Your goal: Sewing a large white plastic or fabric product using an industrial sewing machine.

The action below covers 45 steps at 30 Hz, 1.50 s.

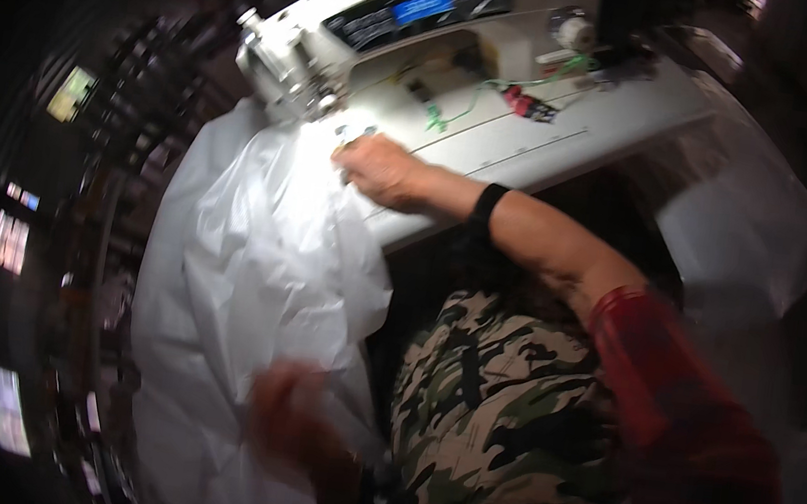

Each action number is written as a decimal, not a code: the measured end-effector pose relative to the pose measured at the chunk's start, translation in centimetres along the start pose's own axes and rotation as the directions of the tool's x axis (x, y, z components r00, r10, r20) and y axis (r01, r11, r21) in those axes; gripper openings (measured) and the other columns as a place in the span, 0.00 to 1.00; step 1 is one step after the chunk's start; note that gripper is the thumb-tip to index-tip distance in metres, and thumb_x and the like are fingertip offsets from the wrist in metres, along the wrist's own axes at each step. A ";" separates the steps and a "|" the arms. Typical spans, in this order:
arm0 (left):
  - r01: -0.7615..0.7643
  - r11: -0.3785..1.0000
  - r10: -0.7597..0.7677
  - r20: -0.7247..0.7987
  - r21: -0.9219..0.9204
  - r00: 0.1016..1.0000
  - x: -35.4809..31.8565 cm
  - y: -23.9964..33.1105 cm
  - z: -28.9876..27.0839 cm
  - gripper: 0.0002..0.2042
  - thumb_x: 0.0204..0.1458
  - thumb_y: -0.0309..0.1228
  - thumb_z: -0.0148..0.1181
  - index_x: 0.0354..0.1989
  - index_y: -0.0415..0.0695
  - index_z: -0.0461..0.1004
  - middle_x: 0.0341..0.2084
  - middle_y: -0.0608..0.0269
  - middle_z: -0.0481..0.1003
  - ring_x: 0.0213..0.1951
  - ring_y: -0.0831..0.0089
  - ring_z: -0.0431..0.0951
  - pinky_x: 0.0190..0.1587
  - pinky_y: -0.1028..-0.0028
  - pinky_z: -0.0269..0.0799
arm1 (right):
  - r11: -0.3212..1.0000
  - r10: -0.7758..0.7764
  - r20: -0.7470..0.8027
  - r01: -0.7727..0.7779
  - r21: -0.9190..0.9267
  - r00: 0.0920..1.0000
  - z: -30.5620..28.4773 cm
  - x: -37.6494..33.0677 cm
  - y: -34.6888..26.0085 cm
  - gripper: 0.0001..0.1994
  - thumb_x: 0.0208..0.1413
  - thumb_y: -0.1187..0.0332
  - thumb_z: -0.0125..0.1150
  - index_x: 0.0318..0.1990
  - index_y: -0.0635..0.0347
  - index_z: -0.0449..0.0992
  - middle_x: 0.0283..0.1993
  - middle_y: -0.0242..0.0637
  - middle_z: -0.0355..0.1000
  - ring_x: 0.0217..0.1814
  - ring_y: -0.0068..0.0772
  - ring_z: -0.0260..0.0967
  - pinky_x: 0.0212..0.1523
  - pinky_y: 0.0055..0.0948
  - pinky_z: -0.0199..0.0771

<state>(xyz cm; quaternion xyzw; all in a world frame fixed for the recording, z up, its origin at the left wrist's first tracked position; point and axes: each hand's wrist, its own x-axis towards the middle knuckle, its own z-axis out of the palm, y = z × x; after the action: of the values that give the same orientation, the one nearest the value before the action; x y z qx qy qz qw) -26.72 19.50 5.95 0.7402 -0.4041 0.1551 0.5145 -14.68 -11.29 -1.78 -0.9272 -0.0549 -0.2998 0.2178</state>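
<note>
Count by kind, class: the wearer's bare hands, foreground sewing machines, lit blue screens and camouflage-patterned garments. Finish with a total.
Bare hands: 2 (left hand, blurred; right hand)
Sewing machine: 1
Lit blue screen: 1
Camouflage-patterned garment: 1
Total: 5

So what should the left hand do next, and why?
Perhaps the left hand should smooth the white material, because it looks rumpled where it hangs from the sewing machine, near the right hand. Blur hides whether the left hand grips any.
</note>
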 end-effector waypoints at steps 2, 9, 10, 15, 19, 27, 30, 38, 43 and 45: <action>0.203 0.975 -0.212 0.094 0.095 0.973 -2.4 -3.6 3.0 0.05 0.56 0.20 0.58 0.41 0.36 0.73 0.32 0.58 0.75 0.35 0.71 0.76 0.41 0.73 0.72 | 0.995 -0.067 -0.150 0.077 0.065 0.986 -0.6 -0.5 -0.6 0.09 0.52 0.71 0.56 0.41 0.62 0.74 0.33 0.46 0.74 0.41 0.53 0.73 0.46 0.47 0.73; 0.159 0.648 -0.319 0.075 0.745 0.945 -13.2 -12.4 1.0 0.15 0.44 0.32 0.68 0.33 0.37 0.69 0.32 0.49 0.67 0.38 0.50 0.71 0.42 0.59 0.69 | 0.922 -0.386 -0.181 0.385 -0.040 0.905 -3.5 -5.4 -5.6 0.14 0.54 0.66 0.63 0.48 0.58 0.75 0.28 0.37 0.73 0.29 0.40 0.74 0.30 0.35 0.73; 0.166 0.640 -0.324 0.068 0.750 0.943 -14.1 -13.2 1.2 0.15 0.44 0.32 0.68 0.33 0.37 0.69 0.32 0.49 0.67 0.38 0.50 0.71 0.42 0.59 0.69 | 0.924 -0.377 -0.111 0.381 0.019 0.920 -3.4 -6.1 -6.8 0.16 0.55 0.64 0.64 0.50 0.57 0.75 0.25 0.36 0.73 0.26 0.41 0.73 0.28 0.37 0.73; 0.352 0.748 -0.499 0.127 0.562 0.857 -15.2 -14.0 0.0 0.12 0.41 0.19 0.54 0.38 0.33 0.71 0.37 0.43 0.71 0.39 0.39 0.71 0.44 0.59 0.71 | 0.982 -0.185 0.403 0.150 0.116 0.896 -2.3 -7.9 -11.6 0.19 0.61 0.49 0.56 0.46 0.56 0.72 0.19 0.43 0.68 0.22 0.50 0.70 0.25 0.41 0.69; 0.759 0.528 -0.761 0.184 -0.380 0.622 -13.3 -10.7 -7.3 0.13 0.48 0.20 0.52 0.43 0.31 0.73 0.37 0.45 0.77 0.35 0.47 0.75 0.40 0.62 0.73 | 0.953 -0.165 0.202 0.104 0.285 0.965 -3.6 -8.4 -11.9 0.19 0.63 0.54 0.54 0.26 0.60 0.70 0.19 0.46 0.68 0.22 0.52 0.69 0.25 0.42 0.67; 0.701 0.711 -0.651 -0.324 0.060 0.687 -8.7 -9.3 -22.8 0.15 0.57 0.28 0.53 0.50 0.33 0.72 0.44 0.47 0.75 0.45 0.56 0.75 0.48 0.62 0.72 | 0.574 0.248 0.356 -0.432 0.696 0.901 -8.9 -13.5 -10.0 0.16 0.62 0.67 0.58 0.23 0.68 0.71 0.17 0.30 0.68 0.20 0.15 0.61 0.22 0.23 0.63; 0.450 0.330 -0.443 -0.285 0.829 0.850 -6.9 -9.3 -24.2 0.16 0.60 0.31 0.54 0.52 0.34 0.71 0.46 0.48 0.75 0.49 0.60 0.75 0.51 0.62 0.71 | 0.581 0.303 0.423 -0.517 0.629 0.854 -10.5 -14.8 -8.6 0.15 0.60 0.66 0.59 0.24 0.68 0.72 0.18 0.31 0.68 0.22 0.15 0.63 0.25 0.23 0.64; 0.163 0.978 -0.203 0.425 0.131 0.882 -5.3 -6.0 -0.5 0.13 0.54 0.32 0.63 0.40 0.35 0.75 0.30 0.49 0.76 0.32 0.52 0.78 0.36 0.64 0.73 | 0.790 0.314 0.441 -0.489 0.371 0.841 -9.7 -16.2 -8.8 0.09 0.56 0.68 0.63 0.31 0.66 0.74 0.23 0.35 0.71 0.24 0.21 0.65 0.28 0.26 0.66; -0.035 0.862 -0.149 0.320 0.505 0.935 -5.6 -12.1 6.7 0.10 0.51 0.32 0.63 0.36 0.41 0.71 0.38 0.51 0.71 0.40 0.52 0.73 0.38 0.60 0.71 | 0.879 0.273 0.384 -0.391 0.274 0.882 -9.1 -17.2 -9.9 0.10 0.53 0.68 0.62 0.38 0.64 0.71 0.30 0.44 0.71 0.30 0.39 0.71 0.35 0.32 0.71; -0.072 0.871 -0.072 0.272 0.486 0.960 -6.0 -13.8 7.0 0.08 0.51 0.30 0.62 0.35 0.41 0.71 0.37 0.51 0.72 0.40 0.52 0.73 0.38 0.60 0.70 | 0.848 0.318 0.386 -0.442 0.293 0.866 -8.7 -17.5 -10.4 0.11 0.55 0.70 0.60 0.43 0.63 0.69 0.32 0.46 0.72 0.32 0.41 0.73 0.36 0.35 0.73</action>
<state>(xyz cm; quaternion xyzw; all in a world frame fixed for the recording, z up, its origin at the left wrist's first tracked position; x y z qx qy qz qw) -21.27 17.91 -9.68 0.8608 -0.4203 0.1457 0.2471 -36.02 -5.29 -1.78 -0.8970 0.0414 -0.0782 0.4330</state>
